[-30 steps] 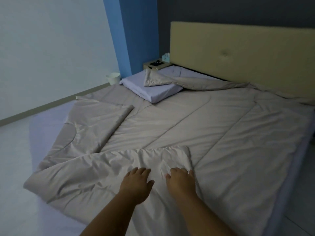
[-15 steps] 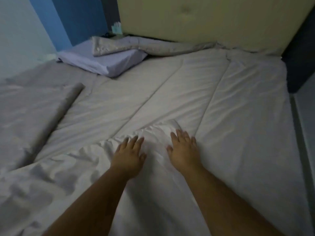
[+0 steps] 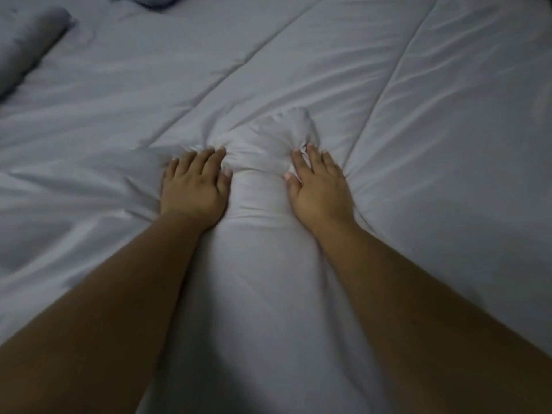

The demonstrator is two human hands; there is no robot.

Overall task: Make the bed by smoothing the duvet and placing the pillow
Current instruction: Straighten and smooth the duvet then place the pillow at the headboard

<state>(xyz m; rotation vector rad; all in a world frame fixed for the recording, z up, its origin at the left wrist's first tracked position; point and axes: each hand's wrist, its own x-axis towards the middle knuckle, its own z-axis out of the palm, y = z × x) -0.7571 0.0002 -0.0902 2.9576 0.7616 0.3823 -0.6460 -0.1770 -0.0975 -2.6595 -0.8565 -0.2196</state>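
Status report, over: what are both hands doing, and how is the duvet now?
Left hand and right hand flat on duvet, pressing, no grip. Folded flap bunched up between the hands. Rolled edge at far left, apart from hands.

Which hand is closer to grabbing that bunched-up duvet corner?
Likely the right hand: its fingertips touch the folds right under the bunched corner of the duvet. The left hand presses further aside.
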